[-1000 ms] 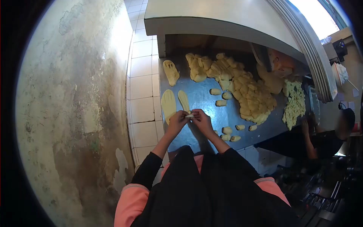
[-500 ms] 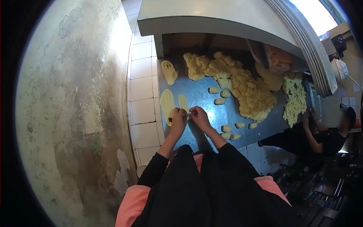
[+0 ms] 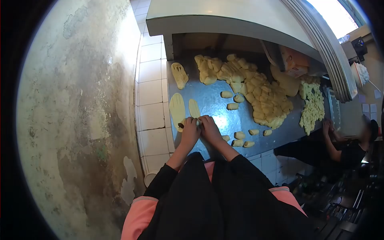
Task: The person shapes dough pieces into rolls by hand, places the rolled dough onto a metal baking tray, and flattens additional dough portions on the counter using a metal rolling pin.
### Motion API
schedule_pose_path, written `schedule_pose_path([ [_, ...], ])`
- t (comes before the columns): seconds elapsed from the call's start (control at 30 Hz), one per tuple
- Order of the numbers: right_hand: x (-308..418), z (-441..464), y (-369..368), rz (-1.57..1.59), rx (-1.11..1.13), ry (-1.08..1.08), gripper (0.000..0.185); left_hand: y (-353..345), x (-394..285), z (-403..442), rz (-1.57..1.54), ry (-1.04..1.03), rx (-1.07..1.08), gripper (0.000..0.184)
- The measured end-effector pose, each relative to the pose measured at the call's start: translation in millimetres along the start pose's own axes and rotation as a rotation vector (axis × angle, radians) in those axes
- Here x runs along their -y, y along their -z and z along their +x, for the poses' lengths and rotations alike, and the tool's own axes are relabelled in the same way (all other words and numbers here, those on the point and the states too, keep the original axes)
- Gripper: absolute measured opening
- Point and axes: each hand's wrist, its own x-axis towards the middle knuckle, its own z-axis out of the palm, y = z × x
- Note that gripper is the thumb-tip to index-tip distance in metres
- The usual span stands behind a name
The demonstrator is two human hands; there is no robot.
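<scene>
My left hand [image 3: 190, 129] and my right hand [image 3: 209, 127] are side by side at the near end of a narrow, flattened dough strip [image 3: 194, 108]. Fingers of both hands are curled onto that end, which looks rolled up and is mostly covered by them. A wider, flat dough piece [image 3: 177, 110] with grooves lies just left of the strip. Something small and dark [image 3: 181, 125] shows by my left fingers; its kind is unclear. Beyond, a slit dough piece [image 3: 180, 76] rests near the table's left edge.
Several short dough rolls [image 3: 239, 136] lie right of my hands on the metal table [image 3: 208, 90]. Behind them is a large heap of dough pieces [image 3: 256, 88], with a smaller heap [image 3: 312, 108] farther right. A shelf [image 3: 240, 26] overhangs the back. A co-worker [image 3: 348, 148] is at right.
My right hand has drawn in against my left at the strip's near end. A dough roll beside my right wrist has come into sight. The co-worker's hands have shifted slightly.
</scene>
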Motion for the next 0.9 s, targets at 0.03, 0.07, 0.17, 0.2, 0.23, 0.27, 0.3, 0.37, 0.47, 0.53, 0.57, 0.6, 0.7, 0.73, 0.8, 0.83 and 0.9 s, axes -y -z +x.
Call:
schedule_pose_path([
  [0.03,-3,3,-1,-0.007,-0.017,0.02,0.03,-3,1,1,-0.022,-0.018,-0.032,0.037],
  [0.07,-5,3,-1,0.0,-0.009,0.02,0.028,-5,4,2,-0.023,-0.038,-0.038,0.039],
  [0.17,-9,4,1,0.012,-0.009,0.029,0.022,-5,5,1,-0.143,0.042,-0.016,0.036],
  [0.2,-7,5,6,0.012,0.013,0.019,0.021,-6,6,0,-0.18,0.046,-0.027,0.032],
  [0.23,-5,5,11,0.011,0.035,0.01,0.02,-7,8,0,-0.209,0.076,-0.012,0.03],
  [0.27,-3,4,16,0.039,0.071,-0.004,0.019,-7,10,-1,-0.239,0.106,0.003,0.029],
  [0.3,-5,3,17,0.024,0.085,-0.009,0.019,-10,14,-3,-0.27,0.137,0.018,0.028],
  [0.37,-8,2,18,0.01,0.11,-0.009,0.019,-17,19,-6,-0.344,0.146,-0.048,0.026],
  [0.47,-14,4,19,0.008,0.175,-0.038,0.019,-13,17,-6,-0.358,0.161,-0.038,0.022],
  [0.53,-21,13,17,0.078,0.195,-0.081,0.02,-12,13,0,-0.215,0.178,0.017,0.019],
  [0.57,-26,17,13,0.105,0.199,-0.082,0.022,-11,12,4,-0.1,0.15,0.037,0.02],
  [0.6,-21,20,15,0.119,0.185,-0.144,0.022,-12,12,7,-0.04,0.133,0.034,0.02],
  [0.7,-11,31,22,0.099,0.184,-0.235,0.017,-11,14,19,0.147,0.11,0.054,0.022],
  [0.73,-12,33,22,0.07,0.196,-0.233,0.016,-10,16,23,0.212,0.12,0.086,0.024],
  [0.8,-17,36,18,-0.024,0.156,-0.188,0.015,-8,17,29,0.317,0.153,0.114,0.021],
  [0.83,-20,37,12,-0.089,0.104,-0.145,0.014,-6,18,32,0.308,0.145,0.075,0.02],
  [0.9,-20,39,7,-0.159,0.051,-0.129,0.012,1,17,38,0.291,0.129,-0.004,0.02],
])
